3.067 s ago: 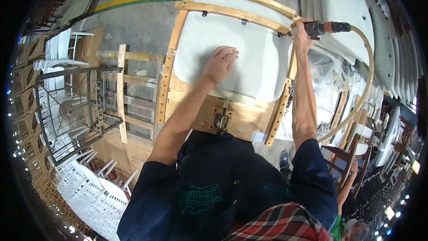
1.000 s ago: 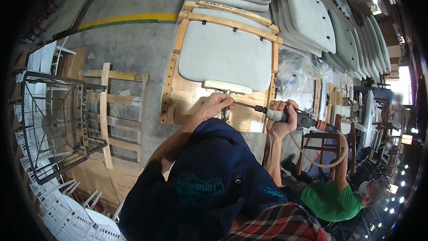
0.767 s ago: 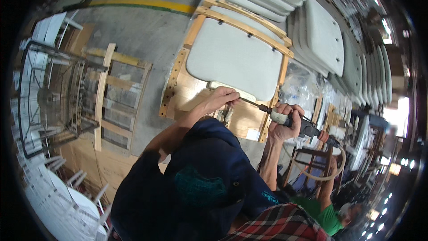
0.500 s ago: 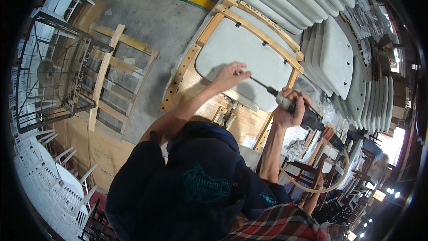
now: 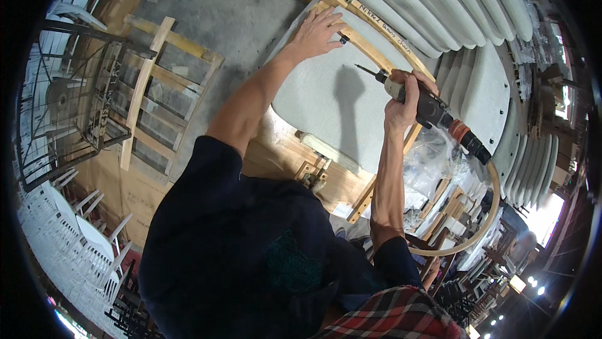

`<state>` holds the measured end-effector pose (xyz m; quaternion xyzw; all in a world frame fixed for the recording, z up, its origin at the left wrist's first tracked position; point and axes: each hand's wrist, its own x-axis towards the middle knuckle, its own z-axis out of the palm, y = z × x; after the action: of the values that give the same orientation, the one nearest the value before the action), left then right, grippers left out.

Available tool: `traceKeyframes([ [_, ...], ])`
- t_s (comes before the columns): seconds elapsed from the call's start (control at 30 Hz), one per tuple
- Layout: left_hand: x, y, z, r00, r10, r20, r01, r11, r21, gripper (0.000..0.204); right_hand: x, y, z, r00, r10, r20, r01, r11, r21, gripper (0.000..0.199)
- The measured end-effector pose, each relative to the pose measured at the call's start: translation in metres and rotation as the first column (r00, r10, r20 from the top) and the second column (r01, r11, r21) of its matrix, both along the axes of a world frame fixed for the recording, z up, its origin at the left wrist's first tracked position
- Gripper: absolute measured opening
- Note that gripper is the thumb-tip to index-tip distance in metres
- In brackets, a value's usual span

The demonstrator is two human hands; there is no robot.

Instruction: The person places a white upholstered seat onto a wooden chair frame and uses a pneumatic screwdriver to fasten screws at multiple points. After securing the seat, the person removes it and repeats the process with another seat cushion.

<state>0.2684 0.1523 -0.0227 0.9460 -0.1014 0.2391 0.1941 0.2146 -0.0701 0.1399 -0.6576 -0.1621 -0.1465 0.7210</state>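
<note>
A pale grey padded panel [image 5: 313, 91] lies in a wooden jig [image 5: 367, 50] with a curved bar across its far edge. My left hand [image 5: 316, 33] rests at the jig's far left corner, fingers stretched out over the bar and the panel's edge, next to a small black fitting [image 5: 343, 39]. In my right hand [image 5: 407, 99] is an air screwdriver [image 5: 433, 112], its thin bit pointing left above the panel and touching nothing. A pale hose [image 5: 495, 207] trails from its back end. At the panel's near side, a clamp [image 5: 318, 176] with a pale pressing bar [image 5: 326, 151] sits on the plywood base.
Similar grey panels [image 5: 433, 3] are stacked at the far right, with more panels [image 5: 486, 88] standing beside them. Clear plastic wrap [image 5: 429, 157] lies right of the jig. Left are a wooden pallet [image 5: 150, 88], a black wire rack [image 5: 69, 107] and white chairs [image 5: 81, 226].
My left hand has left the screwdriver's bit and moved to the jig's far left corner, its fingers opening out. My right hand has raised the screwdriver farther from me.
</note>
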Motion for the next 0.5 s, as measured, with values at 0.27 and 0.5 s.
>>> traceKeyframes([
  [0.27,0.008,0.001,-0.005,0.998,0.004,-0.064,-0.001,0.999,0.039,0.053,0.043,0.018,-0.029,1.0,0.014,-0.023,-0.014,1.0,-0.01,0.016],
  [0.5,0.007,0.0,0.001,0.983,0.046,-0.178,-0.03,0.995,0.093,0.055,0.069,0.037,-0.049,0.994,0.071,-0.08,-0.064,0.994,0.088,0.017],
])
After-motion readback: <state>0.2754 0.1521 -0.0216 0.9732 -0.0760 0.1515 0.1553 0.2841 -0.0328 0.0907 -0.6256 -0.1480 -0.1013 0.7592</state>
